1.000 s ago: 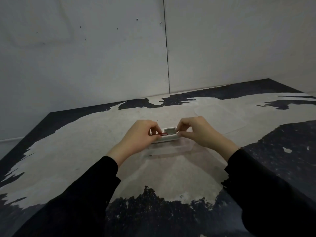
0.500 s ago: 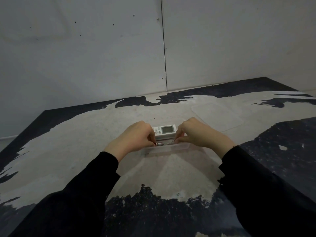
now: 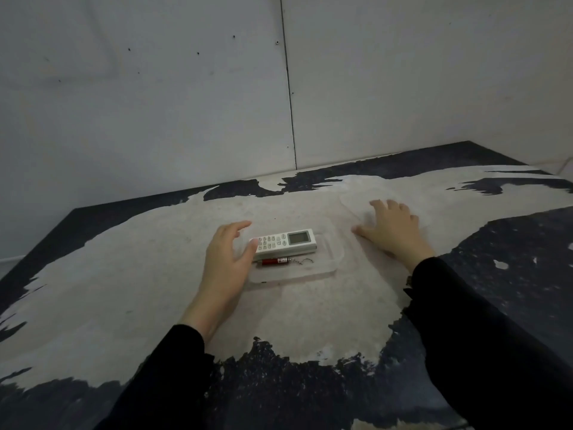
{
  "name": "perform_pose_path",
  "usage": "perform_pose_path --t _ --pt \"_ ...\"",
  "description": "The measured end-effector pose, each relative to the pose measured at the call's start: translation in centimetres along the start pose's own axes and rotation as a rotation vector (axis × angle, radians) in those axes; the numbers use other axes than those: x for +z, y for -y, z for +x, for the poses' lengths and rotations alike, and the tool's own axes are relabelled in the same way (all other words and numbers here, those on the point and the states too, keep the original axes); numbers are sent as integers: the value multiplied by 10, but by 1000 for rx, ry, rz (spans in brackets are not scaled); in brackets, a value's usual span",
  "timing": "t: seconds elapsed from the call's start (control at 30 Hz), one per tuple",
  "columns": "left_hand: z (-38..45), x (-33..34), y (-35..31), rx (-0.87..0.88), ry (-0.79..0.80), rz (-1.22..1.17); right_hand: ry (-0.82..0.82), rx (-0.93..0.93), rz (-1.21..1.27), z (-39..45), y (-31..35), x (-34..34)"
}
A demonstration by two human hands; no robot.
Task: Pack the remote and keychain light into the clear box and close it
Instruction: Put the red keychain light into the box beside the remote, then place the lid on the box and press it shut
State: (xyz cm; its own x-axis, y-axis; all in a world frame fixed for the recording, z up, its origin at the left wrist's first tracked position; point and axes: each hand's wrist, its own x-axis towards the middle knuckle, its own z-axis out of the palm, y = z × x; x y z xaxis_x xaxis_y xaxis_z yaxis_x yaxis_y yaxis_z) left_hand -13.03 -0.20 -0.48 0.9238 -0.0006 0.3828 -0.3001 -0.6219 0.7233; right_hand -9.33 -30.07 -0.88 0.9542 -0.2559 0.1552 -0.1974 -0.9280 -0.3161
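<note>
A shallow clear box (image 3: 336,254) sits open in the middle of the table. Inside it lies a white remote (image 3: 283,241) with its screen to the right. In front of the remote lies a small red keychain light (image 3: 276,261) with its chain trailing right. My left hand (image 3: 228,259) is open, curved at the box's left end, thumb near the remote. My right hand (image 3: 392,226) is spread flat on the clear lid (image 3: 353,201), which lies on the table right of and behind the box.
The table top (image 3: 139,274) is worn pale with dark patches at the front and edges. A grey wall (image 3: 279,88) stands close behind it. Black sleeves cover both my forearms.
Both hands let go of the remote and keychain light, which now lie in the box. My right hand moved right onto the lid; my left opened at the box's left end.
</note>
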Motion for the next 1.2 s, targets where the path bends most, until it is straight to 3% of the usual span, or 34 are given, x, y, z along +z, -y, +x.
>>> perform_pose_path --t 0.07,0.17,0.33,0.43,0.5,0.6,0.67,0.8,0.97,1.2 --pt "-7 9 10 -149 18 -149 53 23 -21 1 -3 1" --pt "-8 13 20 -175 38 -243 15 -73 -6 -1 4 -2" --pt "-8 14 23 -175 39 -245 -228 -170 -87 -7 20 -15" --pt "-7 14 24 -184 32 -263 -463 -366 210 -10 29 -28" --pt "-6 14 25 -188 31 -267 -531 -439 473 -11 34 -36" --pt "-5 14 26 -197 20 -307 -346 -309 1106 -9 40 -45" --pt "-3 14 26 -215 9 -362 -145 -214 1317 -7 41 -43" --pt "-3 12 25 -261 14 -425 233 -171 1148 -6 43 -16" --pt "-1 12 30 -222 30 -384 164 -303 586 -2 64 1" --pt "0 13 32 -229 22 -386 115 -294 541 -3 82 10"
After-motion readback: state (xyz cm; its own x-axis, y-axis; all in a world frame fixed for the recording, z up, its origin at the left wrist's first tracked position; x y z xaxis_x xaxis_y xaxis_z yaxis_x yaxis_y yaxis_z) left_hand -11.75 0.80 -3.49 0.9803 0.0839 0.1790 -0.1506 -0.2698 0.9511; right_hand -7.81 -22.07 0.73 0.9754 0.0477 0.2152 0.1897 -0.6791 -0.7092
